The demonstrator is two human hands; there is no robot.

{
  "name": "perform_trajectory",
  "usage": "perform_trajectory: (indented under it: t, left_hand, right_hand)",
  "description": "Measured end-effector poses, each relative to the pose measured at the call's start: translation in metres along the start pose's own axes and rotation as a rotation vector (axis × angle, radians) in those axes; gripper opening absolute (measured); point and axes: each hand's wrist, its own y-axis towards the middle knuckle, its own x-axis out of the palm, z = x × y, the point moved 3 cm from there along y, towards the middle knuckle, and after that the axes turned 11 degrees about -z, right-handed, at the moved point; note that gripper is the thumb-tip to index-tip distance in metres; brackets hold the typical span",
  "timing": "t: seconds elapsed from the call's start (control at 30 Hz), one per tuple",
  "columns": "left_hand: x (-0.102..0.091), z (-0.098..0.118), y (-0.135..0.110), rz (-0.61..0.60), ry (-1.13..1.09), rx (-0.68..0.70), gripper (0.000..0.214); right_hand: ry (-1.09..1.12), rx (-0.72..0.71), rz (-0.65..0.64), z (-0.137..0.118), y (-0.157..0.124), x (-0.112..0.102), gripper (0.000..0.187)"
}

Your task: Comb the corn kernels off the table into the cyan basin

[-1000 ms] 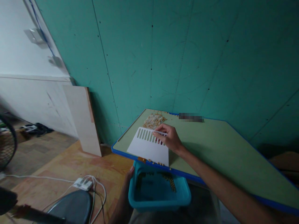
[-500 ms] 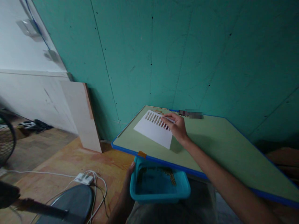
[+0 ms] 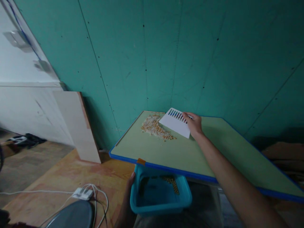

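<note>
My right hand [image 3: 195,124] is closed on the top edge of a white slotted scraper [image 3: 176,123], held at the far side of the green table [image 3: 166,153]. Just left of the scraper lies a pile of pale and yellow grains [image 3: 155,127] on the tabletop. My left hand [image 3: 130,183] grips the left rim of a teal plastic tub [image 3: 161,194] held below the table's near blue edge. Some yellow grains lie inside the tub.
A teal wall stands right behind the table. A wooden board [image 3: 76,125] leans against it at the left. On the wooden floor lie a white power strip with cables [image 3: 82,193] and a grey round base [image 3: 71,215]. An orange tape tab [image 3: 141,161] marks the table edge.
My right hand has carried the scraper from the table's near edge back to the far side, beside the grain pile. The tub stays under the edge in my left hand.
</note>
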Motion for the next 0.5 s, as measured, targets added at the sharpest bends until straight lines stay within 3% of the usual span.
perform_trajectory:
  t: [0.13,0.37,0.5]
  left_hand:
    - [-0.003,-0.001,0.001,0.004,0.0,-0.002,0.067]
    - [-0.006,-0.001,0.005,-0.01,-0.01,0.007,0.068]
    - [-0.009,0.0,0.01,-0.014,-0.011,0.017,0.068]
  right_hand:
    - [0.058,0.082,-0.01,0.003,-0.001,0.007,0.047]
    - [0.042,0.157,0.174,-0.002,-0.007,0.018,0.049]
    - [0.149,0.211,0.126,0.003,-0.009,0.021,0.048]
